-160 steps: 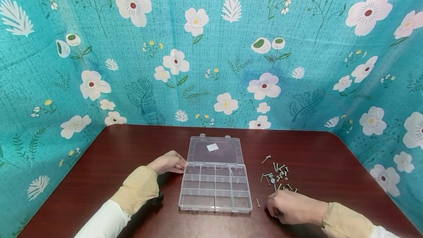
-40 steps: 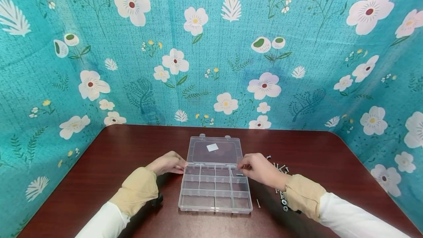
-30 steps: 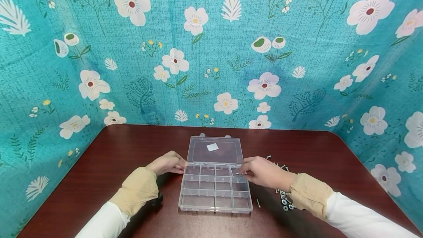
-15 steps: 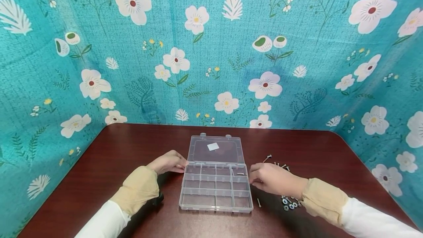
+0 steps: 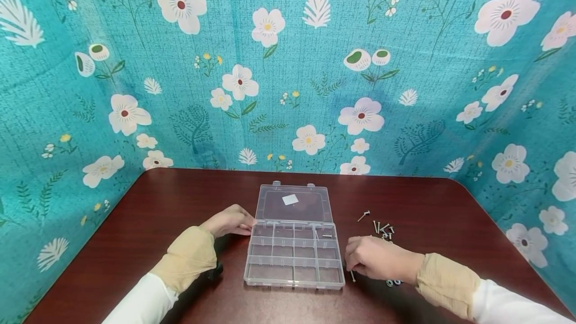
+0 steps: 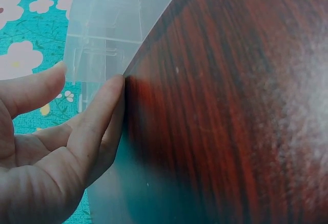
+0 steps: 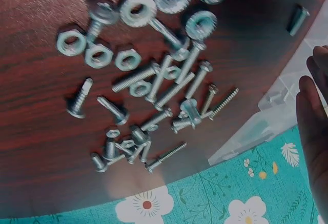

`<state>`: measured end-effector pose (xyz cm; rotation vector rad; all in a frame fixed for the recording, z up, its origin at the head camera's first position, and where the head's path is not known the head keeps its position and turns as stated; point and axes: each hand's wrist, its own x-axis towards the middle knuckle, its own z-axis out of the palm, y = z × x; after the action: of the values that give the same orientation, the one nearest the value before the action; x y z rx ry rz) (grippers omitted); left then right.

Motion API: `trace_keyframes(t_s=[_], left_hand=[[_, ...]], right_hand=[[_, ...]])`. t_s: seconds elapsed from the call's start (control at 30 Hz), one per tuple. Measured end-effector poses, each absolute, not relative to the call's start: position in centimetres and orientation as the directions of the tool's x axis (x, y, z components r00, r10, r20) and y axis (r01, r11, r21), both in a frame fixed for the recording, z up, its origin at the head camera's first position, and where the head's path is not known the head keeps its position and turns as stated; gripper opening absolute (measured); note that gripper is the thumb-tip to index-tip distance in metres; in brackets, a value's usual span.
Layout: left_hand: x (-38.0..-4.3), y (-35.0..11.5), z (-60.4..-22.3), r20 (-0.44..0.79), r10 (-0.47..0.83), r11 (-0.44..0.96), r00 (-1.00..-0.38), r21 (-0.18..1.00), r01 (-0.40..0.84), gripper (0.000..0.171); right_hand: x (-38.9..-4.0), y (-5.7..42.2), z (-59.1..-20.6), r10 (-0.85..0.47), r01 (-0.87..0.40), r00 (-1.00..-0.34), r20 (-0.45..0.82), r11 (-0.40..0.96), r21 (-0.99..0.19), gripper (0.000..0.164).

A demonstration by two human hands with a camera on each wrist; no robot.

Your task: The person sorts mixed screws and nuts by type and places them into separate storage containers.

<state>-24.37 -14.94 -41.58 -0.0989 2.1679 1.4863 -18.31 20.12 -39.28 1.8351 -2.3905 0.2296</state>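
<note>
A clear plastic compartment box (image 5: 282, 275) lies with its lid (image 5: 294, 209) folded back. My left hand (image 5: 229, 221) touches the box's left side with extended fingers; in the left wrist view the fingertips (image 6: 117, 83) meet its edge. A small screw (image 5: 327, 236) lies in the back right compartment. To the right of the box, my right hand (image 5: 373, 259) hovers low beside a lone screw (image 5: 353, 277), partly covering it. In the right wrist view its fingers (image 7: 310, 101) are loosely bent, apart from that screw, with nothing seen between them.
Several loose screws, nuts and washers (image 7: 154, 80) are spread on the dark wooden table (image 5: 180, 194), right of the box, partly behind my right hand in the head view. A screw (image 5: 364, 215) lies farther back. A floral cloth (image 5: 288, 89) hangs behind the table.
My right hand held a screw over the back right compartment, let it go there, then drew back right and toward the table's near side. My left hand has stayed at the box.
</note>
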Motion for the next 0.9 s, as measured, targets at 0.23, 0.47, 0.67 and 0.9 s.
trace_keyframes(t_s=[0.23,0.47,0.67,0.9], left_hand=[[-24.5,-14.9,-41.6,-0.444,0.212,0.4,-0.871,0.852,-0.337,0.02],[-24.5,-15.1,-41.7,-0.433,0.245,0.387,-0.867,0.864,-0.322,0.022],[-24.6,-15.2,-41.7,-0.437,0.247,0.383,-0.865,0.864,-0.327,0.022],[-24.6,-15.2,-41.8,-0.429,0.261,0.382,-0.865,0.868,-0.316,0.024]], right_hand=[[-18.1,20.6,-40.8,-0.964,-0.987,-0.152,0.218,0.161,0.022,0.023],[-17.9,20.8,-41.6,-0.96,-0.987,-0.139,0.242,0.156,0.05,0.024],[-17.5,20.8,-41.8,-0.958,-0.979,-0.194,0.214,0.202,0.02,0.026],[-17.0,20.5,-42.2,-0.947,-0.971,-0.235,0.219,0.237,-0.018,0.027]])
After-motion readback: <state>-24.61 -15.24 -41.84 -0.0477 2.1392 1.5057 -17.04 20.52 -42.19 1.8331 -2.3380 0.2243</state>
